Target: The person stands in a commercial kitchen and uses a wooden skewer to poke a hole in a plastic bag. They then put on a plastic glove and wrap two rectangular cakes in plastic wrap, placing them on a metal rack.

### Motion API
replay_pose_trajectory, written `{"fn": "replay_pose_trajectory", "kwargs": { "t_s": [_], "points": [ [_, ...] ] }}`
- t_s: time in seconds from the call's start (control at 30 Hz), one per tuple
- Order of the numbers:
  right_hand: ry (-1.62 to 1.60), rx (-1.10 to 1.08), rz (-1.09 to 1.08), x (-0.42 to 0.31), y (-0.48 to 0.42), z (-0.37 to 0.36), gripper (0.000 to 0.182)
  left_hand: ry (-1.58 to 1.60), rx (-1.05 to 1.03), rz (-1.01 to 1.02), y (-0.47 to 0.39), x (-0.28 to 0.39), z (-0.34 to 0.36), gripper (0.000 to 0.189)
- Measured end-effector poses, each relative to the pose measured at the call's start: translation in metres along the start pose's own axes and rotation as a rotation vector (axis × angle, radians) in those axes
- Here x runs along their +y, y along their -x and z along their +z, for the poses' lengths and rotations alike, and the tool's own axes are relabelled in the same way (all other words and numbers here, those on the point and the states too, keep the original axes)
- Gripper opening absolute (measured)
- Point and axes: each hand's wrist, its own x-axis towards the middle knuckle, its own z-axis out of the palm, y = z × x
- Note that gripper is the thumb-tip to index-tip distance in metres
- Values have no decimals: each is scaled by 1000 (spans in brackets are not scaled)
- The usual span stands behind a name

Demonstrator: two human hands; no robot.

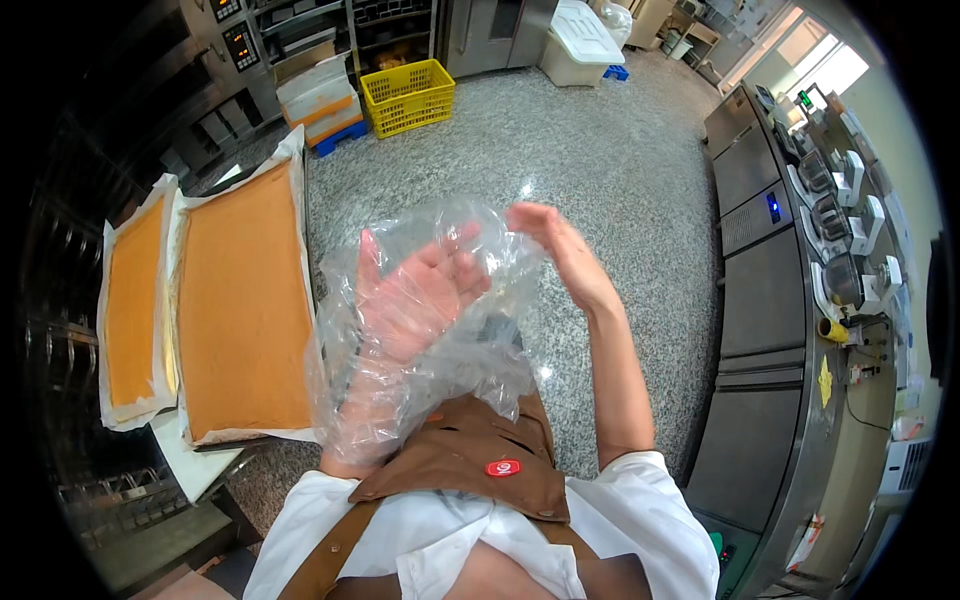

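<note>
My left hand (420, 300) is inside a large clear plastic bag (450, 360), palm up with the fingers spread. The thin film covers the hand and wraps the forearm down towards the elbow. At the bag's far right edge is my right hand (566, 255), bent at the wrist, its fingertips turned towards the film. Whether those fingers pinch the plastic or only touch it cannot be told. Left of the bag, a large baked sheet cake (244, 307) lies on white paper in a dark tray, and a second sheet cake (135, 307) lies beside it.
A yellow plastic crate (409, 97) and stacked cartons (319, 101) stand on the speckled floor ahead. Beyond is a white lidded bin (585, 45). A steel counter (761, 292) with several stand mixers (844, 277) runs along the right. Ovens (240, 45) stand at the far left.
</note>
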Motion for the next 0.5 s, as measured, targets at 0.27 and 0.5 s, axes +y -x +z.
{"fn": "replay_pose_trajectory", "kwargs": {
  "t_s": [0.27,0.5],
  "points": [
    [-74,-466,198,9,1,31,45,80,27,-77,10,2,-2,71],
    [-258,-67,14,31,-3,38,15,172,41,-38,15,-5,-29,42]
  ]
}}
